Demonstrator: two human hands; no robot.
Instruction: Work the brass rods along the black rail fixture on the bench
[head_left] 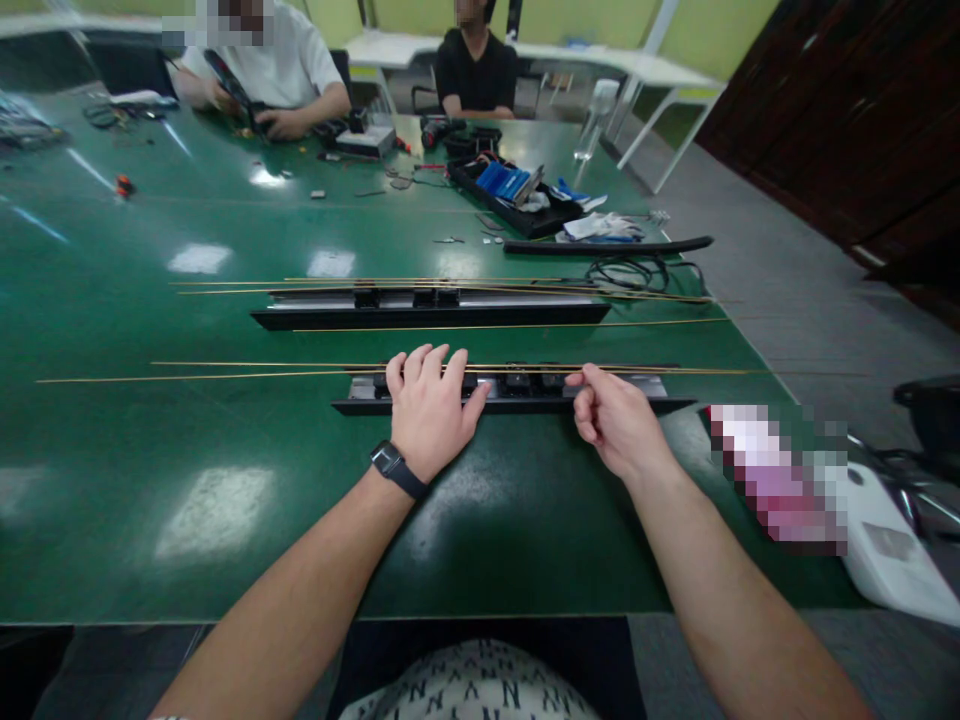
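A long black and silver rail (622, 405) with black blocks set along it lies crosswise in front of me. Several thin gold-coloured rods (247, 370) stretch over it and well past both ends. My left hand (431, 410), with a watch at the wrist, rests open across the rail's left part, fingers stretched over the rods. At the right part, my right hand (619, 425) is closed, its thumb and index finger pinched at a rod; the exact contact is partly hidden. Behind lies a second similar rail (435, 318) with more thin rods above and in front of it.
On the green table (225, 560), a black tray (540, 215) holds blue packs, near gloves (604, 228), a black strip (607, 246) and a coiled cable (637, 272). A white device (892, 540) lies right. Two people sit opposite; one holds a dark tool (232, 85).
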